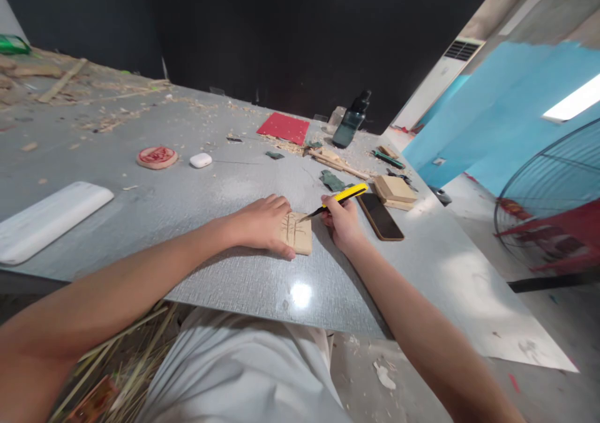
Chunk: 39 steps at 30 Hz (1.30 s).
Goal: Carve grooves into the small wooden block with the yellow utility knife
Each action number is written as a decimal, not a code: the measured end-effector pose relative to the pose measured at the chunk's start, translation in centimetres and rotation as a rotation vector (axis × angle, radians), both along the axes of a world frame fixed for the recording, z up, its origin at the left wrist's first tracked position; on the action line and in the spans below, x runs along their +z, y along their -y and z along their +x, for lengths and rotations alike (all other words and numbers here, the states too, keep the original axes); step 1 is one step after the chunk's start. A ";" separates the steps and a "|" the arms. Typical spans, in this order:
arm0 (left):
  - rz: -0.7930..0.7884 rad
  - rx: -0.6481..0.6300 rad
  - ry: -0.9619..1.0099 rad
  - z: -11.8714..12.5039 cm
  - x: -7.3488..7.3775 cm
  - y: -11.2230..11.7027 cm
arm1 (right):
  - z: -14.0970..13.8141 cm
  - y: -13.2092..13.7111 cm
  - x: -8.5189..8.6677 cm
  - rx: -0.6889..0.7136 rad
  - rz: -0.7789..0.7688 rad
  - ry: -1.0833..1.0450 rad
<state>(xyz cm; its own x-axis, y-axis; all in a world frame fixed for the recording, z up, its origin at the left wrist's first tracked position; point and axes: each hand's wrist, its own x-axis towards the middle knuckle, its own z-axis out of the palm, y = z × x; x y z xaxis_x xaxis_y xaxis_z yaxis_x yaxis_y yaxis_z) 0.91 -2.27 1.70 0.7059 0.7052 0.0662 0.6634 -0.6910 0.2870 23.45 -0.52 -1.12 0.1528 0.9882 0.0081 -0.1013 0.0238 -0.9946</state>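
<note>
My left hand (pixel 262 223) lies flat on a small wooden block (pixel 300 234) with carved lines, pressing it onto the grey table (pixel 197 185). My right hand (pixel 341 220) grips a yellow utility knife (pixel 344 196). The knife's dark blade tip touches the top of the block. A dark smartphone (pixel 380 217) lies just right of my right hand.
Stacked wooden blocks (pixel 394 192) sit beyond the phone. A dark bottle (pixel 350 123), a red mat (pixel 283 127), a round red-printed wooden disc (pixel 157 157), a white earbud case (pixel 200 160) and a long white object (pixel 44 220) are on the table. Wood shavings are scattered at the far left. A fan (pixel 553 204) stands at the right.
</note>
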 end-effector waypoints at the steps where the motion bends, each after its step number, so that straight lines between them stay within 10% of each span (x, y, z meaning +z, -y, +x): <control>1: -0.001 0.000 0.004 0.0 0.0 0.0 | 0.0 0.0 0.1 -0.003 0.005 -0.008; 39: -0.048 -0.044 0.024 -0.3 -0.2 -0.5 | -0.1 0.2 0.3 -0.002 -0.019 0.017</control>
